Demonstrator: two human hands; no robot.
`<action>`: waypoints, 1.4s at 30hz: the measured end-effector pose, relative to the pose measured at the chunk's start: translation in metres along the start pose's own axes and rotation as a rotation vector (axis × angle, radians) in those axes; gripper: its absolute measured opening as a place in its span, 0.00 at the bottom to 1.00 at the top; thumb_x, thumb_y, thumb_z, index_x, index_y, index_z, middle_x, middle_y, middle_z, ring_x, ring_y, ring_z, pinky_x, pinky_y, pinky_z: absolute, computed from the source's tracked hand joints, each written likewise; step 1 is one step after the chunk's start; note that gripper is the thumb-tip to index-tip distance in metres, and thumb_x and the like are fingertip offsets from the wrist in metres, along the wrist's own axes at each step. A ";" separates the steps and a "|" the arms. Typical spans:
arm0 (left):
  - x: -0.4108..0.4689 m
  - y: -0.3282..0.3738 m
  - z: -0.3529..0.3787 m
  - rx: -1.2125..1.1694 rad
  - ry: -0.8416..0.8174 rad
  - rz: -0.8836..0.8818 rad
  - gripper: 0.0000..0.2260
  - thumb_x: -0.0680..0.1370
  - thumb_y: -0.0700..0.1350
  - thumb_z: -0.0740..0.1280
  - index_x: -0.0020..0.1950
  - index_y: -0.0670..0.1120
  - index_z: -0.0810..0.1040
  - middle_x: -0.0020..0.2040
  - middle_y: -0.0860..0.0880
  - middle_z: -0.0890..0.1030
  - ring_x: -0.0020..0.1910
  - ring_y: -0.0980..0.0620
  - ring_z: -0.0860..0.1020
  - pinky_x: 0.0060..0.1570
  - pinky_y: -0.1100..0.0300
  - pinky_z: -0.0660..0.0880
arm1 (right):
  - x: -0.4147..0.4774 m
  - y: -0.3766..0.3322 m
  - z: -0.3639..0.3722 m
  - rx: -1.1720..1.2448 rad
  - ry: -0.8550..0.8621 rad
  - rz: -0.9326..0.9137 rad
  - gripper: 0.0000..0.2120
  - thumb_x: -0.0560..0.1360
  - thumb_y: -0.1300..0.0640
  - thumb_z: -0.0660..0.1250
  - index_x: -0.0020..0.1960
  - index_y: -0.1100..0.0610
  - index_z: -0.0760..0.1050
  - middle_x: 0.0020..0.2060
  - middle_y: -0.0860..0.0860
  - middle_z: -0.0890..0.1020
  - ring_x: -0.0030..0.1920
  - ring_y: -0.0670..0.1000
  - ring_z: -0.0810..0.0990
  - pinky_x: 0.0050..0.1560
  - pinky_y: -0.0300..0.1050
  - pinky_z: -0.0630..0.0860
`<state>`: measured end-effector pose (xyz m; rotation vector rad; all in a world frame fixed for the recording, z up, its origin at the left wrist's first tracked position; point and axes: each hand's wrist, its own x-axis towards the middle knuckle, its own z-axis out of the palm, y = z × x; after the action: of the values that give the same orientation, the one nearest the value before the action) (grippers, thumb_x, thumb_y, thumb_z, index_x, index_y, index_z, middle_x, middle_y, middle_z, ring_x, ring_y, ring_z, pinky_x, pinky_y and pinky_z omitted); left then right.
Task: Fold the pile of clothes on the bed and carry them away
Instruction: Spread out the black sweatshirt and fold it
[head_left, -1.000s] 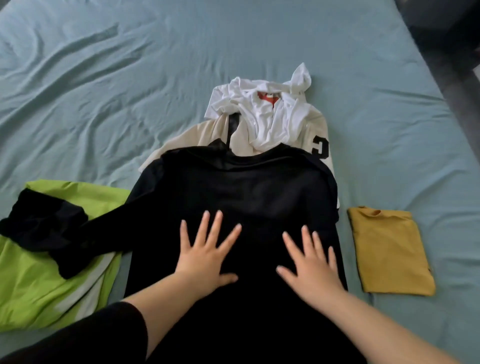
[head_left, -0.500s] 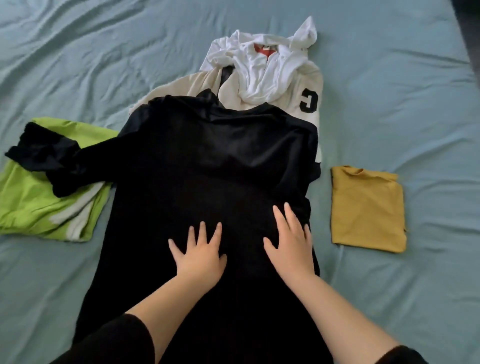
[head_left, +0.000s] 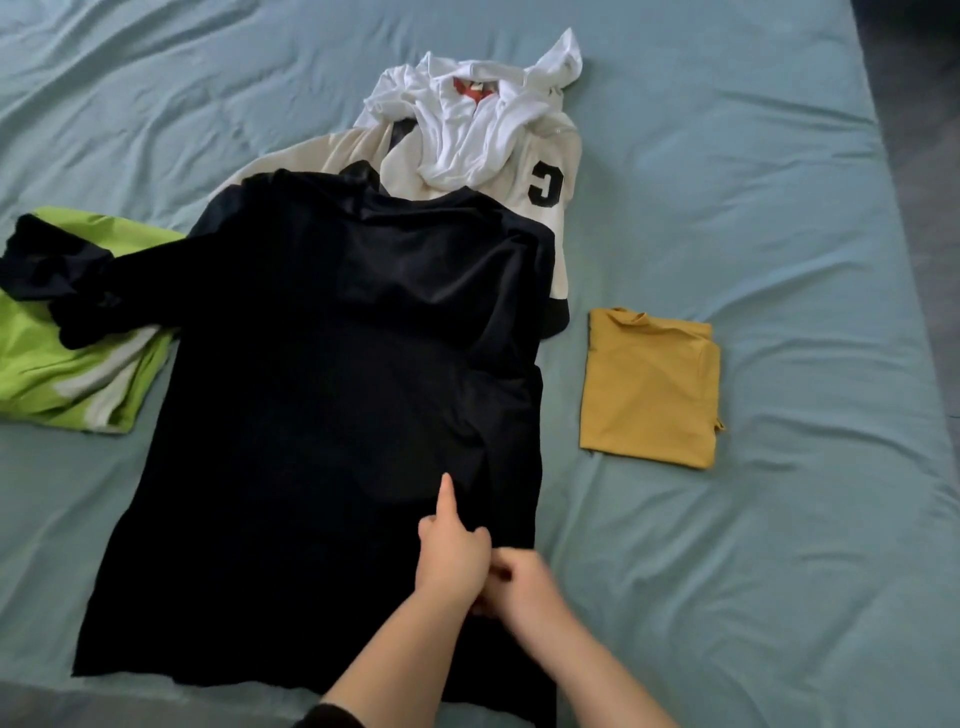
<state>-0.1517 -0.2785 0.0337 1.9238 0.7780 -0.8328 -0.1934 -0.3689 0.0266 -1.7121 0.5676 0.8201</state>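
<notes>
Head view, hands (head_left: 491, 569) blurred, perhaps pinching black shirt (head_left: 332, 395) edge

A wrinkled pale blue-green bed sheet (head_left: 727, 156) covers the bed, creased most heavily toward the upper left, with a strip of dark floor (head_left: 924, 130) showing along the right edge.

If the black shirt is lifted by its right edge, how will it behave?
Probably floppy: the black shirt lies flat with soft creases near the right hand. Its sleeve, bunched on the green garment, would likely drag. It looks thin, so probably light.
</notes>
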 end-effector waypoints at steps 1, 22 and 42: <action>0.004 0.000 -0.002 0.021 0.012 -0.001 0.34 0.78 0.44 0.63 0.80 0.57 0.51 0.69 0.43 0.69 0.55 0.46 0.77 0.60 0.52 0.73 | 0.007 0.001 -0.011 -0.007 0.144 -0.026 0.14 0.73 0.67 0.65 0.41 0.47 0.79 0.32 0.44 0.81 0.36 0.45 0.79 0.40 0.37 0.75; 0.030 -0.033 -0.081 -0.135 0.124 0.140 0.16 0.79 0.42 0.56 0.63 0.54 0.75 0.48 0.58 0.79 0.49 0.56 0.78 0.49 0.58 0.73 | 0.062 -0.015 0.034 0.693 0.144 0.334 0.13 0.76 0.52 0.69 0.59 0.51 0.74 0.50 0.50 0.82 0.44 0.49 0.80 0.36 0.41 0.71; -0.007 0.018 -0.021 0.292 -0.502 0.257 0.33 0.78 0.54 0.65 0.80 0.52 0.55 0.78 0.51 0.61 0.73 0.53 0.65 0.71 0.58 0.64 | -0.007 -0.059 -0.153 0.424 0.352 -0.021 0.14 0.71 0.53 0.74 0.55 0.53 0.79 0.46 0.49 0.86 0.49 0.51 0.84 0.55 0.51 0.79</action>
<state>-0.1367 -0.2690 0.0561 1.8878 0.1087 -1.2485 -0.1191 -0.4988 0.0933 -1.4676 0.8907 0.3455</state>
